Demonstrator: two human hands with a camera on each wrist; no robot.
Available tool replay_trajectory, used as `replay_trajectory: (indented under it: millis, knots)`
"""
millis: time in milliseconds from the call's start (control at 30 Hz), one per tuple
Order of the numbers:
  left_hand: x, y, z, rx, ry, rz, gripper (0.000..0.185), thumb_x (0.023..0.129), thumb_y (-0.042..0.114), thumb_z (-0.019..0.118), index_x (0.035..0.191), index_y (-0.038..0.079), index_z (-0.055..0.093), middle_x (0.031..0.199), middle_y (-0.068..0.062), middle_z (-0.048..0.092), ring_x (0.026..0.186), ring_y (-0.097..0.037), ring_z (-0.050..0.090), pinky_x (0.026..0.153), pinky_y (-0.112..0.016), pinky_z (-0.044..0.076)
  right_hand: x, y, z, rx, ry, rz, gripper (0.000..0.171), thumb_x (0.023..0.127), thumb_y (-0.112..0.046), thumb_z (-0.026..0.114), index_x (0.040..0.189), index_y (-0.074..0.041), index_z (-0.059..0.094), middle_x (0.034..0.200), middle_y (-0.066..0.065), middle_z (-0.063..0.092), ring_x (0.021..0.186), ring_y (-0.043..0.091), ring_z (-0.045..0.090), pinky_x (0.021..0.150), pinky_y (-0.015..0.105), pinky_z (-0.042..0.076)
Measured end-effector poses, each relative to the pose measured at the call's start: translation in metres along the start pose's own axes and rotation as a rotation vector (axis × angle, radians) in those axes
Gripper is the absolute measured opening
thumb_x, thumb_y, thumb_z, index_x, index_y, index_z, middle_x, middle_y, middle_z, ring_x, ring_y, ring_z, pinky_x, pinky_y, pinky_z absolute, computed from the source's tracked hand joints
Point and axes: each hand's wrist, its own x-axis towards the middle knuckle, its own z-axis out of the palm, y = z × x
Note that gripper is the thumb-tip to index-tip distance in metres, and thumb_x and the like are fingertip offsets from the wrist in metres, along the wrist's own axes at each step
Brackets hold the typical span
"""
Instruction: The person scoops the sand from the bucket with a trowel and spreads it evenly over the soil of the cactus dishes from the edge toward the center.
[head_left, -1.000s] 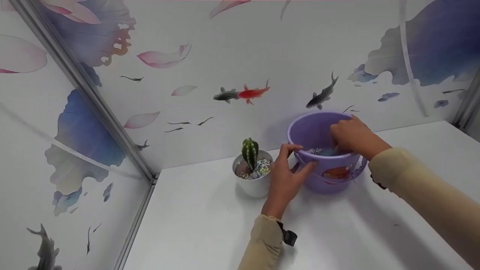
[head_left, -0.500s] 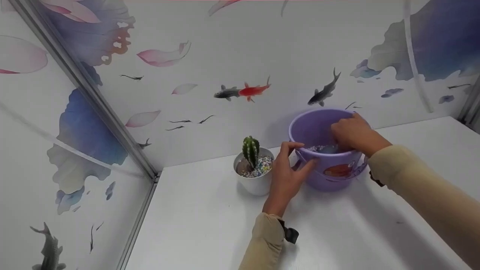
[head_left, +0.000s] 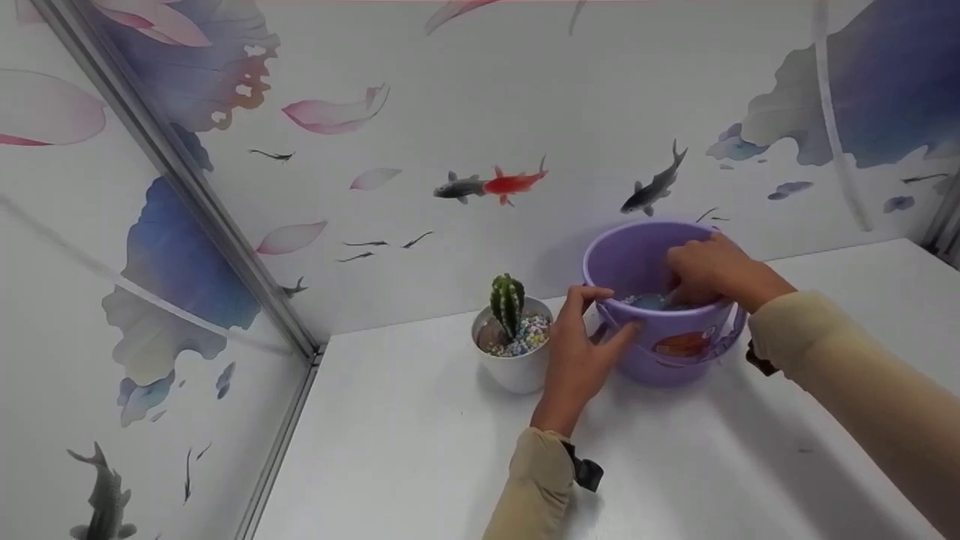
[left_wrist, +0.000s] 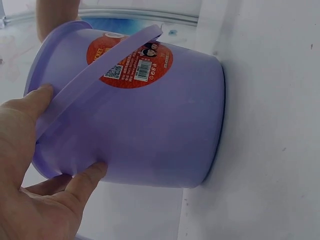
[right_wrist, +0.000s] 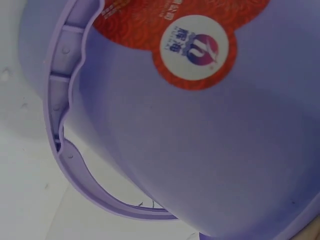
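Left hand (head_left: 581, 352) steadies the bucket (head_left: 675, 352) with spread fingers at its rim; right hand (head_left: 709, 270) reaches inside, fingers hidden, grip unclear.

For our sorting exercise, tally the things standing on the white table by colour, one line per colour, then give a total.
Purple: 1, the bucket, held at its side by the left hand, with the right hand reaching inside.
White: 1, the pot.
Green: 1, the cactus in that pot.
Total: 3
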Motion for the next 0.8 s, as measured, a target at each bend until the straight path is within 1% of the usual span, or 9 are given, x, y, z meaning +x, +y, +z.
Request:
replay_trajectory:
  millis: [100, 167, 300, 367, 467, 533, 633, 700, 800]
  knots:
    - [-0.001, 0.0, 0.001, -0.002, 0.003, -0.004, 0.049, 0.094, 0.037, 0.087, 0.132, 0.035, 0.055, 0.152, 0.012, 0.058, 0.155, -0.012, 0.047, 0.114, -0.048, 0.056, -0.002, 0.002, -0.001, 0.051, -0.018, -0.01, 0.019, 0.094, -0.03, 0.083, 0.096, -0.011, 0.084, 0.085, 0.001, 0.079, 0.077, 0.022, 0.065, 0.09, 0.06, 0.051]
    - [-0.001, 0.0, 0.002, -0.001, 0.003, 0.003, 0.05, 0.095, 0.036, 0.087, 0.133, 0.036, 0.055, 0.151, 0.012, 0.058, 0.155, -0.012, 0.047, 0.113, -0.047, 0.056, -0.004, 0.003, -0.002, 0.069, -0.024, -0.023, 0.02, 0.096, -0.031, 0.082, 0.098, -0.011, 0.084, 0.086, 0.0, 0.08, 0.077, 0.019, 0.066, 0.088, 0.057, 0.053]
    - [0.0, -0.001, 0.002, 0.009, 0.003, 0.03, 0.05, 0.095, 0.031, 0.087, 0.134, 0.034, 0.056, 0.146, 0.012, 0.06, 0.154, -0.01, 0.047, 0.112, -0.041, 0.058, -0.006, 0.005, -0.005, 0.07, -0.018, -0.057, 0.018, 0.096, -0.032, 0.081, 0.096, -0.014, 0.086, 0.086, -0.002, 0.081, 0.078, 0.016, 0.069, 0.084, 0.056, 0.055]
    - [0.0, -0.001, 0.001, 0.01, 0.005, 0.039, 0.05, 0.095, 0.028, 0.087, 0.135, 0.033, 0.056, 0.144, 0.011, 0.061, 0.154, -0.009, 0.048, 0.111, -0.038, 0.058, -0.007, 0.005, -0.008, 0.064, -0.011, -0.07, 0.017, 0.096, -0.032, 0.081, 0.094, -0.017, 0.087, 0.087, -0.003, 0.082, 0.079, 0.015, 0.07, 0.088, 0.058, 0.054]
    - [0.001, -0.001, 0.001, 0.009, 0.008, 0.035, 0.05, 0.095, 0.028, 0.087, 0.134, 0.033, 0.056, 0.145, 0.012, 0.061, 0.153, -0.008, 0.048, 0.111, -0.037, 0.058, -0.009, 0.006, -0.011, 0.058, -0.005, -0.072, 0.014, 0.096, -0.031, 0.079, 0.094, -0.019, 0.087, 0.087, -0.004, 0.081, 0.08, 0.016, 0.068, 0.09, 0.059, 0.052]
    - [0.001, -0.001, 0.001, 0.005, 0.009, 0.03, 0.051, 0.095, 0.028, 0.087, 0.134, 0.033, 0.056, 0.147, 0.01, 0.061, 0.153, -0.009, 0.049, 0.111, -0.037, 0.058, -0.01, 0.007, -0.014, 0.053, 0.007, -0.076, 0.013, 0.096, -0.028, 0.078, 0.096, -0.019, 0.087, 0.09, -0.003, 0.082, 0.083, 0.018, 0.07, 0.091, 0.06, 0.051]
    - [0.001, -0.002, 0.001, 0.004, 0.009, 0.024, 0.051, 0.095, 0.029, 0.087, 0.135, 0.033, 0.055, 0.149, 0.006, 0.06, 0.153, -0.011, 0.049, 0.111, -0.038, 0.058, -0.013, 0.008, -0.018, 0.048, 0.035, -0.088, 0.014, 0.095, -0.026, 0.077, 0.101, -0.018, 0.087, 0.096, 0.0, 0.084, 0.09, 0.023, 0.074, 0.089, 0.06, 0.05]
    - [0.001, -0.003, 0.001, 0.004, 0.009, 0.022, 0.052, 0.095, 0.03, 0.087, 0.136, 0.034, 0.055, 0.152, 0.003, 0.06, 0.154, -0.012, 0.048, 0.112, -0.037, 0.057, -0.016, 0.01, -0.021, 0.068, 0.039, -0.089, 0.016, 0.096, -0.026, 0.078, 0.104, -0.016, 0.087, 0.099, 0.002, 0.084, 0.095, 0.025, 0.075, 0.088, 0.059, 0.047]
    - [0.0, -0.004, 0.001, -0.002, 0.008, 0.02, 0.052, 0.095, 0.033, 0.087, 0.135, 0.034, 0.054, 0.153, 0.0, 0.059, 0.154, -0.013, 0.048, 0.111, -0.032, 0.057, -0.02, 0.012, -0.026, 0.112, 0.034, -0.076, 0.02, 0.098, -0.026, 0.077, 0.111, -0.014, 0.086, 0.106, 0.005, 0.084, 0.099, 0.027, 0.075, 0.09, 0.059, 0.052]
